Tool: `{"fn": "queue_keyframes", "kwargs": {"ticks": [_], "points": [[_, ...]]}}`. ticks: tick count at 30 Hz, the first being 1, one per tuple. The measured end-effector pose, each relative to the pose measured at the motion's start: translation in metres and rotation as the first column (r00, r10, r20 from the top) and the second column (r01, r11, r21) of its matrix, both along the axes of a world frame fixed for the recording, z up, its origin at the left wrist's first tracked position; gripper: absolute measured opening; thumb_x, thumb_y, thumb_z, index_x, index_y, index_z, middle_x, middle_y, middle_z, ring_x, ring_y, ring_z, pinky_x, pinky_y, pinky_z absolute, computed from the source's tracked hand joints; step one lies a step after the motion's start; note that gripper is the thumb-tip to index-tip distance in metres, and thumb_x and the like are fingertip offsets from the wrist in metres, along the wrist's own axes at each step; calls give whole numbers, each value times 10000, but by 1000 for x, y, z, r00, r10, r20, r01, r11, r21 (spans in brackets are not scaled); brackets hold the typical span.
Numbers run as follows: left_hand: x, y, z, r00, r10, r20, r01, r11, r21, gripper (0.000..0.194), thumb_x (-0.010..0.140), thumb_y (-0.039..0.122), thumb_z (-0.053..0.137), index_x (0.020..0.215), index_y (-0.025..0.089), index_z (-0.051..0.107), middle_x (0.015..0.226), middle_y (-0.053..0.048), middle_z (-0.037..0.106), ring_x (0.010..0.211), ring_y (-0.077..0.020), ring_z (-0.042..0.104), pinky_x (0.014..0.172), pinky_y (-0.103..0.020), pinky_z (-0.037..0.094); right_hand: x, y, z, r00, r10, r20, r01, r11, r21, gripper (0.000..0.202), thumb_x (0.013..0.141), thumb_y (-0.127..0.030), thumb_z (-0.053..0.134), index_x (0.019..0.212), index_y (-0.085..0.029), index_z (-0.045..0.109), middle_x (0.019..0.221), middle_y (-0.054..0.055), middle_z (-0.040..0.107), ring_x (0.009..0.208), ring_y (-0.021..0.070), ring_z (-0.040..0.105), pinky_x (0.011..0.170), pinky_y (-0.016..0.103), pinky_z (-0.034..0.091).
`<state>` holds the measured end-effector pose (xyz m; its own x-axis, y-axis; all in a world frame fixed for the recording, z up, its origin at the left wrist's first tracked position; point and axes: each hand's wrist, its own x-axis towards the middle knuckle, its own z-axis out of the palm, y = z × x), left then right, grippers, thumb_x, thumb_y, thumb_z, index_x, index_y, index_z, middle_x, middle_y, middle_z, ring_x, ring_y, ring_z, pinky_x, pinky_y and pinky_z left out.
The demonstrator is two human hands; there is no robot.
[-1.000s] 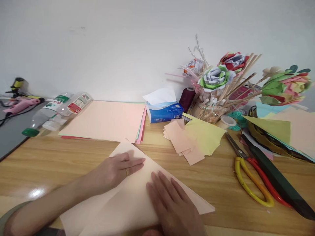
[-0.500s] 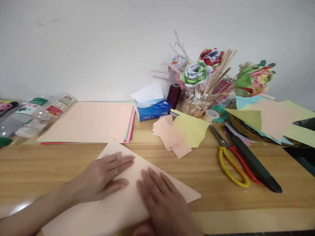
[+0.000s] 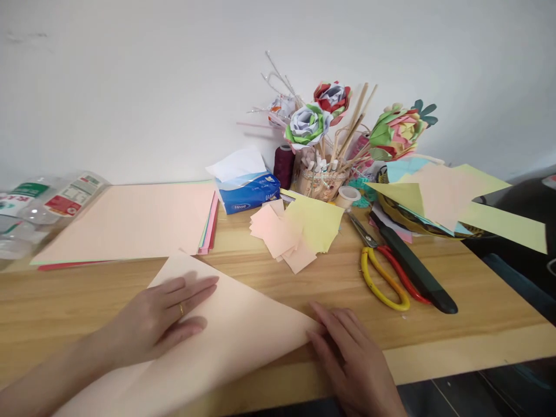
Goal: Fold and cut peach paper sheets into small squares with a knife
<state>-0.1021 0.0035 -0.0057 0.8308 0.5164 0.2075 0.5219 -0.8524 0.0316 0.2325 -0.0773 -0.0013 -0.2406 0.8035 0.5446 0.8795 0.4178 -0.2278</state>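
A large pale peach sheet of paper [image 3: 243, 324], with a slanting straight upper edge, lies at the front of the wooden table [image 3: 269, 394]. Across its left part rests my left hand [image 3: 156, 321], palm down with fingers apart, a ring on one finger. At the sheet's right corner is my right hand [image 3: 354, 356]; its thumb and fingertips close on that corner, the thumb nearer me and the fingers on the far side.
Stacked coloured paper [image 3: 130, 223] lies behind on the left near plastic bottles [image 3: 73, 197]. Small paper pieces [image 3: 282, 231], a blue tissue pack [image 3: 247, 191], scissors [image 3: 382, 272], a black-handled tool [image 3: 412, 260] and a pot with paper flowers [image 3: 324, 179] stand beyond the sheet.
My right hand has moved rightward from lying flat on the sheet to its right corner, which it now pinches. My left hand stays on the paper. The view has turned a little to the right.
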Motion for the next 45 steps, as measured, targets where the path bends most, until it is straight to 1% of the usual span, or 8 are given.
{"fn": "queue_keyframes", "kwargs": {"ticks": [5, 11, 17, 28, 35, 38, 41, 45], "points": [[1, 1, 12, 994, -6, -109, 2, 999, -36, 615, 957, 434, 368, 1479, 249, 101, 1376, -26, 485, 1138, -248, 547, 902, -347, 463, 1, -1, -10, 999, 16, -35, -17, 999, -30, 281, 943, -316, 401, 1076, -141, 577, 766, 36, 668, 695, 148, 645, 608, 248, 542], [3, 0, 23, 986, -22, -168, 9, 997, -79, 692, 940, 515, 366, 1481, 240, 33, 1399, -43, 452, 1097, -258, 560, 863, -359, 476, 4, -3, -19, 997, -29, -70, 22, 995, -101, 297, 933, -315, 418, 1159, -173, 546, 858, 35, 679, 764, 159, 643, 692, 282, 534], [3, -1, 20, 993, 10, -121, -16, 998, -53, 637, 959, 495, 322, 1481, 244, 59, 1368, -53, 491, 1012, -234, 587, 810, -321, 485, 1, 4, -15, 1000, 5, 11, -6, 1000, 6, 287, 934, -288, 399, 1123, -162, 574, 769, 30, 674, 661, 156, 634, 591, 268, 524], [2, 2, 23, 992, 0, -123, -8, 998, -67, 628, 963, 492, 322, 1481, 243, 70, 1385, -32, 472, 1030, -235, 577, 820, -330, 480, 4, 7, -13, 987, 27, 160, -26, 1000, -6, 324, 933, -295, 383, 1131, -134, 582, 791, 45, 673, 683, 165, 633, 601, 275, 522], [-2, 1, 13, 995, 13, -96, -22, 995, -96, 638, 953, 517, 327, 1479, 254, 80, 1386, -49, 471, 1044, -241, 572, 824, -347, 489, 4, 1, -20, 996, 18, 84, -16, 1000, -27, 327, 929, -316, 407, 1173, -159, 556, 819, 45, 658, 714, 162, 622, 620, 272, 519], [-3, 1, 13, 996, 17, -83, -27, 994, -109, 599, 958, 500, 332, 1473, 266, 134, 1389, -45, 469, 1093, -238, 562, 859, -352, 487, 3, -1, -23, 998, -43, 37, 46, 996, -74, 359, 923, -351, 412, 1194, -164, 554, 838, 55, 639, 726, 165, 622, 597, 275, 524], [-2, 3, 19, 995, 23, -98, -36, 991, -131, 550, 943, 504, 380, 1430, 265, 289, 1381, -24, 480, 1152, -249, 540, 888, -356, 486, 4, -1, -22, 999, -49, 24, 51, 995, -88, 341, 904, -339, 448, 1177, -183, 578, 870, 62, 638, 757, 162, 630, 599, 264, 532], [0, 7, 28, 993, 49, -112, -67, 984, -165, 480, 915, 545, 416, 1309, 279, 484, 1339, 17, 526, 1138, -239, 558, 854, -333, 511, 3, -3, -12, 995, -8, 96, 4, 999, 43, 257, 881, -251, 494, 1091, -189, 629, 881, 64, 677, 776, 172, 648, 648, 282, 536]]}}
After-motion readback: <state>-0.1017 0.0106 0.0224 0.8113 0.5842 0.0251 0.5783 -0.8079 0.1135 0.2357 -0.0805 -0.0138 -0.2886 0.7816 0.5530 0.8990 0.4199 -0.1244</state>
